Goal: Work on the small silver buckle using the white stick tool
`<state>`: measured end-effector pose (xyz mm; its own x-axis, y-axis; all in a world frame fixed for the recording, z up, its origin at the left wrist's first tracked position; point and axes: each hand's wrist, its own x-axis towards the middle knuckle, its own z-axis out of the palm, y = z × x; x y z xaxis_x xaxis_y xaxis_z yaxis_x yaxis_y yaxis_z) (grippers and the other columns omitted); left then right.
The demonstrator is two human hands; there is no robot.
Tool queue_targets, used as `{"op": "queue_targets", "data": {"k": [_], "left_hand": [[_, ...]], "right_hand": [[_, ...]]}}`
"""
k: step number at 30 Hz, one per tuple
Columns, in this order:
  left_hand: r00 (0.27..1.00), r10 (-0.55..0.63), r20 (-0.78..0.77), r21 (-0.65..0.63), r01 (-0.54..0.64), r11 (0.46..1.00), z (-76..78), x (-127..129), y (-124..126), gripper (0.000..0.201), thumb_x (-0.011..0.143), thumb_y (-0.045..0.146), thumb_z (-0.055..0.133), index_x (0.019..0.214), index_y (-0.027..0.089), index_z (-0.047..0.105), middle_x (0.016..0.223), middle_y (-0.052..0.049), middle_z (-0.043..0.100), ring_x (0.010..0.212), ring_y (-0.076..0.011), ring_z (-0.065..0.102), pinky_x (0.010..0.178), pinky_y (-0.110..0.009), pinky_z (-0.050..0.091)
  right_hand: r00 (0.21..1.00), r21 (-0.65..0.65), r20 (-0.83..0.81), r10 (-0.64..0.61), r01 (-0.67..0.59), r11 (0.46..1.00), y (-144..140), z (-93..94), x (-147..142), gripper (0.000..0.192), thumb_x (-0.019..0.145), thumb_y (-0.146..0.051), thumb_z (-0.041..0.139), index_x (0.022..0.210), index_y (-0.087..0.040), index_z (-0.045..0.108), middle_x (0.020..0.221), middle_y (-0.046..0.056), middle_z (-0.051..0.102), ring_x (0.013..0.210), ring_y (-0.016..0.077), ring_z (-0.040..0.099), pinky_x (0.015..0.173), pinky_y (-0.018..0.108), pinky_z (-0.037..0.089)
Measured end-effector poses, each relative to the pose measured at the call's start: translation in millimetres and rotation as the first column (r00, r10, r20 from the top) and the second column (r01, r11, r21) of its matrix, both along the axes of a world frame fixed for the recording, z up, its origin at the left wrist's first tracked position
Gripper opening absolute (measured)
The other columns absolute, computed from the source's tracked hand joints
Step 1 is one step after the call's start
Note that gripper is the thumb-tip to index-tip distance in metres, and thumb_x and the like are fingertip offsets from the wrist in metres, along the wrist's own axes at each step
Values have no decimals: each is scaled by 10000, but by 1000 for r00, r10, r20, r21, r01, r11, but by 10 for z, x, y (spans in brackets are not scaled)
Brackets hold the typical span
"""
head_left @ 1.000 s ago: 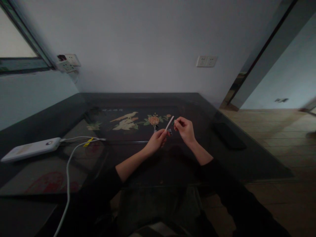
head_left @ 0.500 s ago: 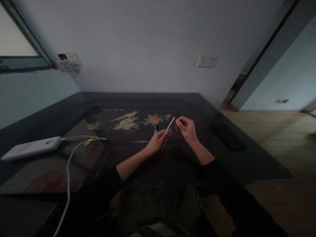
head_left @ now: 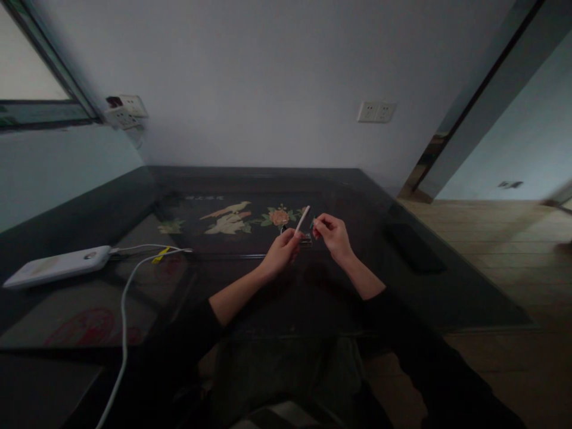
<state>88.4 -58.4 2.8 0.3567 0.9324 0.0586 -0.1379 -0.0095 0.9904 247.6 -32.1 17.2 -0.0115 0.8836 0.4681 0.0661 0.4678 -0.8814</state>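
Both hands have drawn a little closer together since half a second ago. The left hand (head_left: 279, 253) has tipped its thin white stick (head_left: 302, 218) more upright, so its upper end now stands nearer the right hand (head_left: 330, 235). Left fingers are clamped on the stick's lower end. Right fingers are pinched together around something small and dark, too small to identify, just beside the stick's upper end. The narrowing gap suggests the two pieces are being brought to meet. Both hands hover above the dark glass worktop (head_left: 250, 298), over its inlaid flower picture (head_left: 279, 216). A white power bank (head_left: 56, 266) with its cable (head_left: 127, 298) lies well apart at the left.
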Motion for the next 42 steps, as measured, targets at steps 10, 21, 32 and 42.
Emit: {"op": "queue_targets", "data": {"k": [10, 21, 32, 42], "left_hand": [[992, 103, -72, 243, -83, 966, 97, -42, 25, 522, 728, 273, 742, 1194, 161, 537, 566, 93, 399, 495, -67, 337, 488, -203, 258], [976, 156, -152, 338, -97, 936, 95, -56, 41, 425, 742, 269, 713, 1133, 141, 607, 589, 74, 394, 536, -86, 334, 533, -224, 276], [975, 194, -108, 343, -147, 928, 75, -83, 62, 420, 769, 319, 689, 1143, 143, 612, 587, 75, 377, 534, -86, 327, 519, -219, 272], [979, 195, -59, 351, -162, 922, 88, -93, 57, 412, 765, 320, 697, 1136, 156, 624, 572, 81, 374, 521, -81, 326, 512, -212, 274]], "right_hand": [[954, -296, -173, 245, -288, 911, -2, -10, -17, 275, 697, -387, 669, 595, -186, 511, 531, -47, 528, 455, 66, 468, 461, 205, 373], [895, -392, -286, 343, -436, 810, -36, -17, -57, 275, 684, -364, 707, 605, -181, 517, 553, -58, 519, 467, 60, 482, 455, 185, 384], [884, -397, -243, 400, -467, 790, -59, -8, -54, 298, 753, -450, 703, 762, -196, 547, 631, -47, 555, 560, 79, 522, 495, 180, 409], [900, -356, -181, 397, -436, 826, -116, 36, -103, 370, 732, -538, 710, 771, -203, 557, 636, -38, 558, 568, 94, 529, 500, 200, 426]]}}
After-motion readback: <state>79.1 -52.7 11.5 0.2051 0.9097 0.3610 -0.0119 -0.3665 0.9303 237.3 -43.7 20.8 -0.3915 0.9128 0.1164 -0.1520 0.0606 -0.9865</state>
